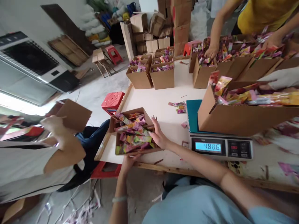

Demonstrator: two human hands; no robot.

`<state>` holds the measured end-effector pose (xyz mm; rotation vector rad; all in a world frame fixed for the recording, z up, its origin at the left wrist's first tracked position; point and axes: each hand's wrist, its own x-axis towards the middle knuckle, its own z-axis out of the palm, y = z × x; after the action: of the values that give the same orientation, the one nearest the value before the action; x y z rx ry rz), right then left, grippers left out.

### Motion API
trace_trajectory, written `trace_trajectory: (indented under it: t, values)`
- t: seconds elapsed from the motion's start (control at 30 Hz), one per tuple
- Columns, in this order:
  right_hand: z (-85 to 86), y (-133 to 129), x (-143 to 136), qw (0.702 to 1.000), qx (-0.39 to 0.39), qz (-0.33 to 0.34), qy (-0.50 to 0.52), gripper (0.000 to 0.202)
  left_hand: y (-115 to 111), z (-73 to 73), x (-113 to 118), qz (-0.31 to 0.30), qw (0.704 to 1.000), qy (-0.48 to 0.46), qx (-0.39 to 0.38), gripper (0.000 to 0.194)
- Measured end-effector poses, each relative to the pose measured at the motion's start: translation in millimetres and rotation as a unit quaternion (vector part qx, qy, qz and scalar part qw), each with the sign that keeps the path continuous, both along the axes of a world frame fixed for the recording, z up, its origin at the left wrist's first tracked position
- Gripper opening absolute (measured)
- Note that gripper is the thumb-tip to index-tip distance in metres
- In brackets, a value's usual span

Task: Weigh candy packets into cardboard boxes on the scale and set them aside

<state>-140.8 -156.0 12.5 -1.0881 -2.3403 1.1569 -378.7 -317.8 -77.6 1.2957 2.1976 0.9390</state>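
Observation:
A cardboard box point(140, 152) full of small colourful wrapped packets sits at the table's left edge, a second filled box point(112, 124) pressed against its far side. My left hand point(130, 160) grips the near box from below at its front side, its fingers partly hidden under the cardboard. At the box's right end is my right hand point(159, 135), fingers spread against the rim and packets. To the right, a digital scale point(220, 147) with a lit display carries a larger open box point(229, 119) of packets.
More filled boxes point(162, 80) stand at the table's far side. A person in yellow point(266, 17) reaches into boxes at the back right. At the left, another person point(56, 130) holds a box beside red stools point(113, 101).

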Motion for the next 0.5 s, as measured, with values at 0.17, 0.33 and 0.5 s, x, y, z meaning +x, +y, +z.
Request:
trace_trajectory:
  t: [0.17,0.33,0.5]
  values:
    - [-1.0,4,-7,0.999,0.02,-0.009,0.033,0.079,40,-14.5,-41,0.044,0.997,0.039,0.046,0.07]
    - [-30.9,-35,86,0.996,0.084,-0.009,0.019,0.078,63,-16.8,-50,0.068,0.987,0.086,0.121,0.13]
    - [-37.0,-84,219,0.957,0.225,-0.185,-0.009,0.079,39,-12.3,4,0.102,0.938,0.241,0.228,0.144]
